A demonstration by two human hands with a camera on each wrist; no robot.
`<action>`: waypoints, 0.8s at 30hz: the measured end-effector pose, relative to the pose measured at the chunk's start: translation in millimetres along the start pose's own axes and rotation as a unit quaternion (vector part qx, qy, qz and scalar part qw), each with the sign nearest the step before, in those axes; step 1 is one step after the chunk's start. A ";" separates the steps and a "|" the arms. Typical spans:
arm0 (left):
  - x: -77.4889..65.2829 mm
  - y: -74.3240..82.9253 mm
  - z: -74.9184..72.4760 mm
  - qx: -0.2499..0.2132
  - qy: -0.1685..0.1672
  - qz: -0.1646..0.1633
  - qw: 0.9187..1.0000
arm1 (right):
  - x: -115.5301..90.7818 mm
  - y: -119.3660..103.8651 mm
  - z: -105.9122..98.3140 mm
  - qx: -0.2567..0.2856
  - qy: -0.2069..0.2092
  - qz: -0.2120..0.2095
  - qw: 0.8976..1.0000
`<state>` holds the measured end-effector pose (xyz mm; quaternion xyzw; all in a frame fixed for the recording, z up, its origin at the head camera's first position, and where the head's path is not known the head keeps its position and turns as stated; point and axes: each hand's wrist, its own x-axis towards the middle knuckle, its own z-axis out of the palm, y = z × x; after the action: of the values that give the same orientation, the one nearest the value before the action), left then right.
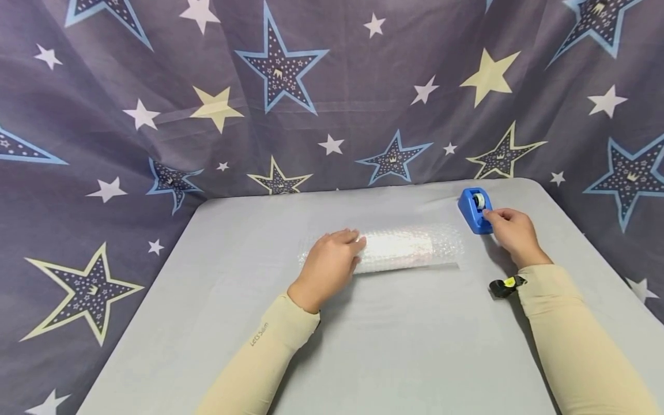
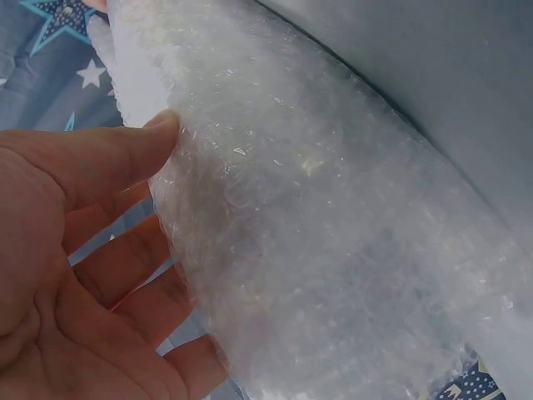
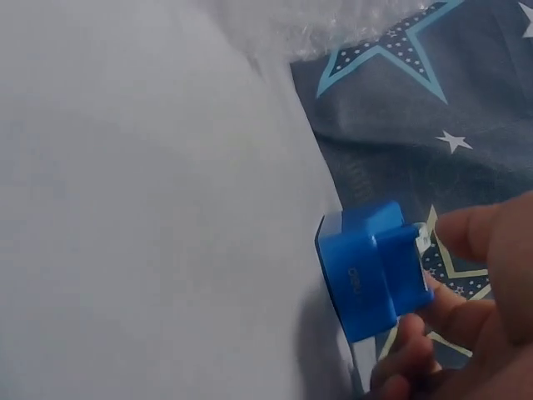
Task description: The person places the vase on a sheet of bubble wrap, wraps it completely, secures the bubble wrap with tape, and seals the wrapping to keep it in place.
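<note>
A bundle rolled in clear bubble wrap [image 1: 410,248] lies lengthwise across the middle of the table. My left hand [image 1: 332,262] grips its left end; in the left wrist view the thumb [image 2: 154,146] presses the near face while the fingers reach behind. Something pale shows faintly through the wrap. To the right of the bundle stands a blue tape dispenser [image 1: 472,216] with a small roll of tape [image 1: 479,201] in it. My right hand [image 1: 513,233] is at the dispenser's front, thumb and forefinger at the end of the tape [image 3: 423,239].
A light grey cloth covers the table [image 1: 233,357]. Behind it and at both sides hangs a dark curtain [image 1: 332,75] printed with stars. A black strap with a yellow-marked box [image 1: 505,286] sits at my right wrist.
</note>
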<state>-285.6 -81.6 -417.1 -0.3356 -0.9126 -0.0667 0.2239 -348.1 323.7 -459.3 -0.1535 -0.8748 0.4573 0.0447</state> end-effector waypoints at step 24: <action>-1.1 0.5 0.6 0.001 0.002 0.001 1.000 | 3.2 -11.4 10.7 0.099 0.032 0.068 0.992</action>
<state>-284.7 -81.7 -418.1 -0.3362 -0.9120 -0.0663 0.2256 -356.0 310.2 -456.3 -0.2219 -0.8107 0.5388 0.0567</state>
